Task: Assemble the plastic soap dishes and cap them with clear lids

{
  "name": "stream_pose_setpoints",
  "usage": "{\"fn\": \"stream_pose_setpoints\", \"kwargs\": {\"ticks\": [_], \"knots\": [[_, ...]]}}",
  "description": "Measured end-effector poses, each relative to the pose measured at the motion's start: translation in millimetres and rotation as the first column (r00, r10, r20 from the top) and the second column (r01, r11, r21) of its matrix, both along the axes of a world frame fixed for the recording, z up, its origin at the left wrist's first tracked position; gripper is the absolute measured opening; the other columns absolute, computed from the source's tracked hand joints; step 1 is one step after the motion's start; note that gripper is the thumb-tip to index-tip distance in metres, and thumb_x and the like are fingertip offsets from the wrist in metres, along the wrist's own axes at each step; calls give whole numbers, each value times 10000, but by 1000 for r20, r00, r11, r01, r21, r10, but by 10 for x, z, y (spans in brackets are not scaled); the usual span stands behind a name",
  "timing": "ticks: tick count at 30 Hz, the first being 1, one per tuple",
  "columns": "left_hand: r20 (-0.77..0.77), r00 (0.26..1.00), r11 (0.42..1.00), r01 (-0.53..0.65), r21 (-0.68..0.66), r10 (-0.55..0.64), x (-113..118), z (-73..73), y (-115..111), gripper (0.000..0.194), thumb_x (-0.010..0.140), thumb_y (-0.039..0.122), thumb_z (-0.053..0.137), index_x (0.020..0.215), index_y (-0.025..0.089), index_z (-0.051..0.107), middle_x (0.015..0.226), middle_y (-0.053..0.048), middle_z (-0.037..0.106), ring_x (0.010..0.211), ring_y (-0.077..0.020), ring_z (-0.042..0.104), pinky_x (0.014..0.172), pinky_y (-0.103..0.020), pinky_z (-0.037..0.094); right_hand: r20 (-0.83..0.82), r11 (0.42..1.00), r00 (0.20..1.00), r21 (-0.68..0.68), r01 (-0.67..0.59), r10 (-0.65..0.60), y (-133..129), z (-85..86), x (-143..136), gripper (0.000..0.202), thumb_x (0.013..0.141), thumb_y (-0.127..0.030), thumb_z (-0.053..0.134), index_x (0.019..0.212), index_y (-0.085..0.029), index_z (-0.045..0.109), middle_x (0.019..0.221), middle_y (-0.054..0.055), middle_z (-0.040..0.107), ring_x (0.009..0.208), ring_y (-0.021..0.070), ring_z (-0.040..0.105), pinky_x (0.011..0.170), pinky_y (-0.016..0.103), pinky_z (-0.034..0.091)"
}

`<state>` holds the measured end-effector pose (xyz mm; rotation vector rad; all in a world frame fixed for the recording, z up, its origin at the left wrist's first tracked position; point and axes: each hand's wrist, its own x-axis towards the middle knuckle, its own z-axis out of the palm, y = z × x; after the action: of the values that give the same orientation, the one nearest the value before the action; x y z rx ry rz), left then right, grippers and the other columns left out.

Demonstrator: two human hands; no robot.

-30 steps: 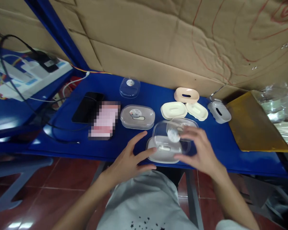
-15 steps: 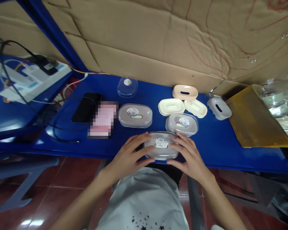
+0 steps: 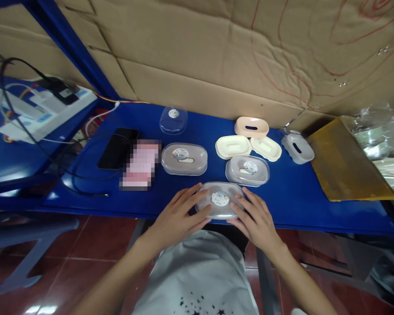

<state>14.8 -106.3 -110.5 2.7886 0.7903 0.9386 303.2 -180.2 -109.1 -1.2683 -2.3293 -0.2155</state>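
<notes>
A grey soap box with a clear lid and a round white label lies at the table's front edge. My left hand grips its left side, fingertips on the lid and thumb at the near edge. On the right side my right hand holds it the same way. Just behind stands a second lidded grey soap box, and a third lidded one is farther left. Two cream soap dish pieces and a peach soap box part lie beyond.
A loose clear lid lies at the back of the blue table. Left are a black phone, a pixelated pink object and cables. A grey soap box part rests by the brown carton at right.
The fingers of both hands have shifted slightly on the lid, showing more of its label. The soap box stays in nearly the same place, and the view has moved a little.
</notes>
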Motion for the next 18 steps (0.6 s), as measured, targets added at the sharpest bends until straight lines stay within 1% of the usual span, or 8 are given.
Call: {"fn": "stream_pose_setpoints", "kwargs": {"ticks": [2,4,8,11,13,14,16,18], "knots": [[-17,1000,1000,-16,-2,16,3,-27,-27,223,1041,267,689,1263,264,667,1484,-103,652,1480,-344,566,1098,-511,604,-38,999,999,-11,36,-37,-62,-61,-38,843,983,-254,777,1708,-264,347,1512,136,673,1581,356,447,1134,561,602],[-14,1000,1000,-15,-23,15,-2,-56,-42,283,1039,266,694,1319,281,659,1528,-101,623,1501,-346,546,1099,-507,604,-84,997,994,-36,68,-71,-115,-115,-80,876,996,-210,746,1733,-290,280,1569,119,627,1596,356,418,1143,561,607],[8,1000,998,-1,-70,2,-14,-68,-41,400,1045,262,689,1436,270,604,1578,-131,572,1513,-349,531,1091,-508,613,-101,995,991,-51,85,-90,-166,-150,-141,838,1018,-187,706,1729,-335,287,1609,91,589,1593,355,421,1151,574,604],[32,999,995,6,-103,-3,19,-28,-44,363,1039,262,694,1393,256,614,1534,-136,594,1473,-339,567,1081,-514,618,-60,995,993,-20,99,-100,-174,-131,-123,814,1022,-202,709,1719,-344,313,1591,94,608,1576,346,453,1115,546,621],[76,997,992,2,-128,8,70,7,-59,331,1013,239,707,1336,261,633,1492,-127,607,1433,-328,595,1080,-513,616,-30,996,996,-14,84,-84,-167,-112,-43,790,1031,-243,706,1716,-337,324,1583,105,617,1578,350,453,1112,545,607],[96,995,990,-5,-143,19,101,25,-69,327,997,224,710,1312,265,638,1475,-123,608,1415,-321,605,1079,-510,614,-23,998,998,-17,54,-55,-154,-97,20,760,1049,-297,684,1717,-331,322,1586,113,613,1574,352,459,1118,555,595],[117,993,985,-15,-171,35,159,59,-89,328,969,204,707,1283,266,637,1452,-120,601,1392,-314,611,1073,-505,608,-51,1000,998,-24,19,-20,-100,-46,176,701,1100,-419,577,1730,-303,292,1621,139,573,1557,353,487,1125,574,571],[110,993,983,-20,-184,41,195,91,-103,321,959,196,696,1267,261,633,1442,-126,593,1383,-318,606,1058,-505,601,-105,997,991,-33,75,-78,-2,36,335,677,1129,-442,484,1743,-288,245,1688,159,485,1551,347,496,1137,579,546]]}}
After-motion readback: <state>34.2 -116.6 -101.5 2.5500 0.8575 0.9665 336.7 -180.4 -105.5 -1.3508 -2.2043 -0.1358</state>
